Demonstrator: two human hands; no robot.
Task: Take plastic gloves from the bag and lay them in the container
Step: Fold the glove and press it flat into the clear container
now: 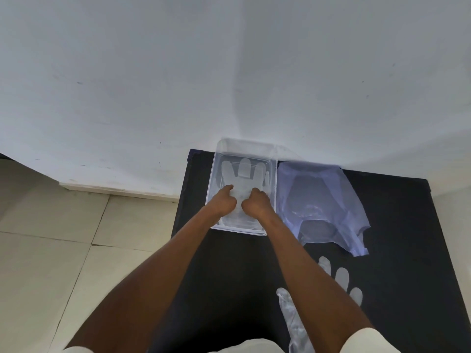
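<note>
A clear plastic container (216, 174) stands at the far left of a black table. A translucent plastic glove (244, 174) lies flat inside it, fingers pointing away from me. Both my hands are inside the container on the glove's palm part. My left hand (224, 202) presses down with its index finger stretched out. My right hand (257, 203) has its fingers curled against the glove. A pale blue plastic bag (321, 200) lies crumpled right of the container. Another clear glove (341, 278) lies on the table near me, partly hidden by my right forearm.
The black table (407, 225) stands against a white wall (178, 72). Pale floor tiles (63, 238) lie to the left below the table's edge. Open table surface stretches right of the bag and between my forearms.
</note>
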